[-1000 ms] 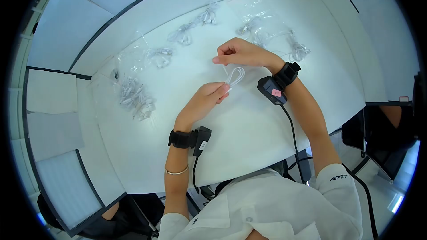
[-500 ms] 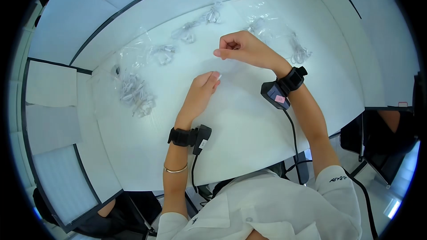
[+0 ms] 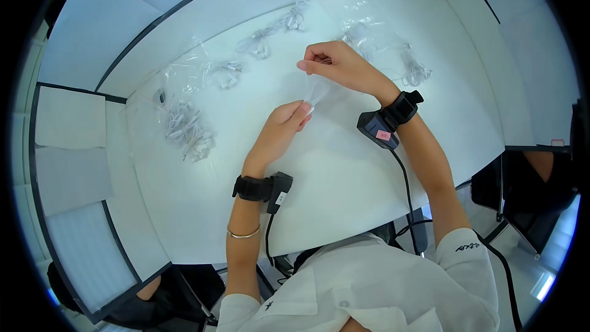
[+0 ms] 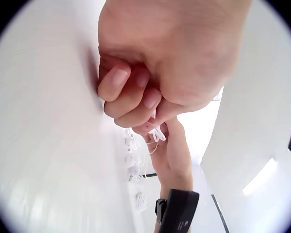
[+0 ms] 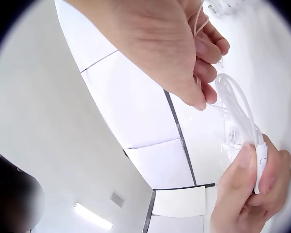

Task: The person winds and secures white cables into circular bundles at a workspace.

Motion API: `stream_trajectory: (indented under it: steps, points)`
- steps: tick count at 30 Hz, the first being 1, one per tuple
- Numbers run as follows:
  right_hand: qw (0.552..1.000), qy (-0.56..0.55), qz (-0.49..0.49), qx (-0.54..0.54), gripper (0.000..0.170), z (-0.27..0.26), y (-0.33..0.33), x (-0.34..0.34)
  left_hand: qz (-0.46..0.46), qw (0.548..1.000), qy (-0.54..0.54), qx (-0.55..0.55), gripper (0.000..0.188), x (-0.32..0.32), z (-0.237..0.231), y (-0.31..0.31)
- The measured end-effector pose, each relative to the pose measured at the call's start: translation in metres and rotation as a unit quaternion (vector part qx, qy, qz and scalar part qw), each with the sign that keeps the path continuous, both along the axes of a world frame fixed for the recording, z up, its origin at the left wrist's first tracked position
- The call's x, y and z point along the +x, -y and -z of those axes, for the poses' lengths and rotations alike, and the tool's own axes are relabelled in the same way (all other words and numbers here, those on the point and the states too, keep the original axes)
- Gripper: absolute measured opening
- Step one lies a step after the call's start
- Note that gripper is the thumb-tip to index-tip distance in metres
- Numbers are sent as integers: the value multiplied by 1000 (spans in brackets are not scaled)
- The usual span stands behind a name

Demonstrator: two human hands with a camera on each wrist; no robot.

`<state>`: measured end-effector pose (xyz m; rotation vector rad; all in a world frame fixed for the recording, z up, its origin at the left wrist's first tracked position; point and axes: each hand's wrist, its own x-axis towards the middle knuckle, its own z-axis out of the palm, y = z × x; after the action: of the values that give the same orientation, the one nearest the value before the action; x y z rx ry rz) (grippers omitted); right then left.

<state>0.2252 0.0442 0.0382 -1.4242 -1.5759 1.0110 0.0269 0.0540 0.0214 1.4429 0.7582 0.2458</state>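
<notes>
From where I stand, the broad white table (image 3: 203, 227) runs out on every side of the fingers. Left of the left fingers lies a tangled heap of white cables (image 3: 186, 130); beyond the right fingertips sit more bundled white cables in clear plastic (image 3: 255, 44), and others (image 3: 416, 72) lie to the right, past the back of the right hand.

The right hand (image 3: 345, 67) is the farther one from the person, its fingers curled in, pinching a thin strand. The left hand (image 3: 281, 128), nearer the body, has thumb and fingers closed in a pinch on the thin white cable coiled into a narrow loop (image 5: 238, 109). The loop's long axis points up and away from the left fingertips toward the right ones, its rounded end just short of them, with one strand bridging the gap. A slim white plastic capsule on the cable (image 5: 262, 167) sits between the left thumb and fingers.

A second ago the loop showed crisply and leaned off to the right of the left fingers; half a second ago only a white speck showed at them; now a pale, blurred loop reaches up toward the right fingers
</notes>
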Motion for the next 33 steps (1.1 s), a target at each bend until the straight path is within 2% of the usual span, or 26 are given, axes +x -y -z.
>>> stream_trajectory:
  steps: [5, 10, 14, 18, 21, 22, 29, 32, 33]
  points:
    - [999, 45, -6, 22, 29, -18, 8, -8, -29, 994, -43, 93, 37, 5, 9, 4]
    - [997, 53, -31, 41, 25, -25, 10, -13, -129, 984, -38, 118, 39, 11, 14, 7]
    - [997, 52, -37, 38, 23, -28, 12, -13, -164, 982, -24, 93, 42, 10, 16, 5]
    - [996, 36, -68, 34, 20, -24, 14, -16, -219, 974, 25, -45, 38, 9, 5, 5]
    - [991, 83, -100, 13, 18, -20, 13, -21, -229, 964, 79, -111, 36, 3, 8, -1]
    - [986, 125, -107, 14, 20, -21, 12, -20, -234, 960, 101, -115, 35, 2, 9, -2]
    - [993, 68, -99, 19, 18, -12, 11, -22, -231, 950, 162, -133, 34, 0, 12, -4]
    - [992, 65, -101, 23, 17, -17, 12, -24, -250, 962, 39, -101, 38, 6, 7, -1]
    - [994, 52, -93, 32, 17, -17, 12, -24, -238, 970, 38, -29, 39, 8, 14, 0]
